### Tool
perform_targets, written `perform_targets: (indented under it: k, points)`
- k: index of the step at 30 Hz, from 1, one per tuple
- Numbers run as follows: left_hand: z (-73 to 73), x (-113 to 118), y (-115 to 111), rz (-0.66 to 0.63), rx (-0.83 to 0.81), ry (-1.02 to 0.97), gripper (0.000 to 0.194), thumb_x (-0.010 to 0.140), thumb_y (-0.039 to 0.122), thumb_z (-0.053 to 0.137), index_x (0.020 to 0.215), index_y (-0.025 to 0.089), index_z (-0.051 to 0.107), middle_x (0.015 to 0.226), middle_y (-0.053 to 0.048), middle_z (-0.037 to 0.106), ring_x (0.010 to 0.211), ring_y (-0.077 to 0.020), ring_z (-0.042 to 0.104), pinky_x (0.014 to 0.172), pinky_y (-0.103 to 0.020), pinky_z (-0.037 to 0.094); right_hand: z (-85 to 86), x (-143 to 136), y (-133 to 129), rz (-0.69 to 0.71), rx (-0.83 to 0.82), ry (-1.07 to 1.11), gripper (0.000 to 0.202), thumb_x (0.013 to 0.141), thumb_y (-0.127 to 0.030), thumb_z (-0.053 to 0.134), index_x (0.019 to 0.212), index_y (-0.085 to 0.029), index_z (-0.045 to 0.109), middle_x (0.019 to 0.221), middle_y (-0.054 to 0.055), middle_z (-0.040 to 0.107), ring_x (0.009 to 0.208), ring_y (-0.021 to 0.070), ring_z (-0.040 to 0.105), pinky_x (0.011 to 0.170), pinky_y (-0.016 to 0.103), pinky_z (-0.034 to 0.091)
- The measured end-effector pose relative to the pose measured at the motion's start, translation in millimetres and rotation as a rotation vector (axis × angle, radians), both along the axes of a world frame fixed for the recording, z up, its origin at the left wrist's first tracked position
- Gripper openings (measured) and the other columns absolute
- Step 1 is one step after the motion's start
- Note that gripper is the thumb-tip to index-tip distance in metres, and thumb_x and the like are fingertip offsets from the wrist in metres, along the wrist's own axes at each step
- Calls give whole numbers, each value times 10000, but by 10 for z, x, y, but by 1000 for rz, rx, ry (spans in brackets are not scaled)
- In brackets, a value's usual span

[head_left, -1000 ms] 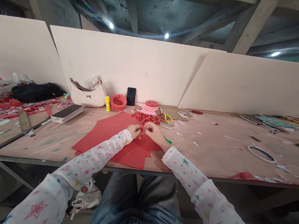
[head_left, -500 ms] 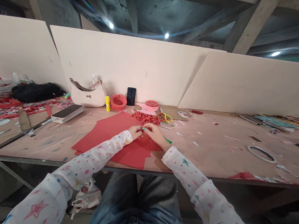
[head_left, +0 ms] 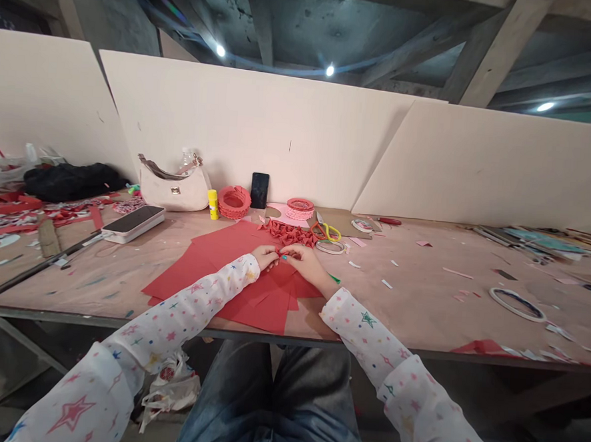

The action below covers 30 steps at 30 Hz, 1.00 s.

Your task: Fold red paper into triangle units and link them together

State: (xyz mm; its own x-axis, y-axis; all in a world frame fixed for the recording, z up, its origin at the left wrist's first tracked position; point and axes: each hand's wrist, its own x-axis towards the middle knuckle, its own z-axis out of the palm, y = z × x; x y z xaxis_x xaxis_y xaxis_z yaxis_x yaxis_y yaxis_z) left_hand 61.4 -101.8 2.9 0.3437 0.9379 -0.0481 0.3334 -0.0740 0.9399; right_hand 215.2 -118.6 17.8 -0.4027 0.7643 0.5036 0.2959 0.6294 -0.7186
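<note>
Fingertip to fingertip, my left hand [head_left: 266, 257] and my right hand [head_left: 304, 261] pinch a small piece of red paper [head_left: 279, 253]. Its shape is mostly hidden by my fingers. Both hands are closed, just above spread sheets of red paper [head_left: 192, 268]. Right behind them lies a heap of small folded red paper pieces [head_left: 291, 233]. Scissors [head_left: 331, 232] with yellow and orange handles rest at the heap's right, beside a roll of tape [head_left: 330, 248]. Part of a green strip [head_left: 335, 278] shows by my right wrist.
Stacks of red rings [head_left: 234, 202] and pink rings [head_left: 300, 209], a glue stick [head_left: 213, 204], a phone [head_left: 260, 191] and a handbag [head_left: 175, 187] line the back. A white device [head_left: 133, 224] lies left. Paper scraps and a white ring [head_left: 517, 305] lie right.
My left hand has shifted slightly left and its fingers have curled a little. The fingertips of my right hand have turned slightly. The things on the table have stayed put.
</note>
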Motion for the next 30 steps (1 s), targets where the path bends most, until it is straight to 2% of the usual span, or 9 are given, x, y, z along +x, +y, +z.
perform_targets:
  k: [5,11,16,19,26,30]
  points:
    - [19,-10,-16,-37,-11,19,254,820,282,430,1000,111,485,944,-62,523,794,-139,530,679,-316,458,67,-7,-43,0,22,-12,129,667,-147,506,727,-168,618,830,40,582,762,136,530,710,275,409]
    - [48,-24,-40,-104,2,51,254,820,281,430,998,109,485,938,-61,524,788,-137,532,672,-312,460,42,-16,-34,0,-9,21,154,674,-174,503,814,-163,567,777,25,588,702,123,534,666,266,423]
    - [50,-26,-80,-132,81,105,231,819,276,432,958,105,500,883,-47,535,735,-120,535,635,-285,463,22,-18,-25,-2,-43,45,175,663,-176,514,833,-158,552,760,23,582,692,120,536,656,260,424]
    - [42,-28,-87,-140,132,127,216,817,275,436,914,99,514,831,-31,539,688,-108,532,599,-259,462,20,-19,-32,7,-65,52,214,657,-169,519,869,-162,552,774,23,585,697,119,537,660,259,422]
    - [31,-42,-46,-124,250,53,188,820,257,425,788,93,512,582,35,478,424,-34,419,420,-165,371,58,-15,-22,-5,-102,121,74,653,-198,526,709,-151,530,701,8,560,644,109,521,627,244,416]
    - [74,-57,-94,-125,357,4,205,794,250,419,674,109,506,531,39,470,391,-28,403,424,-157,344,52,4,-6,-27,-121,161,107,649,-243,543,695,-150,518,684,2,543,623,102,508,611,237,410]
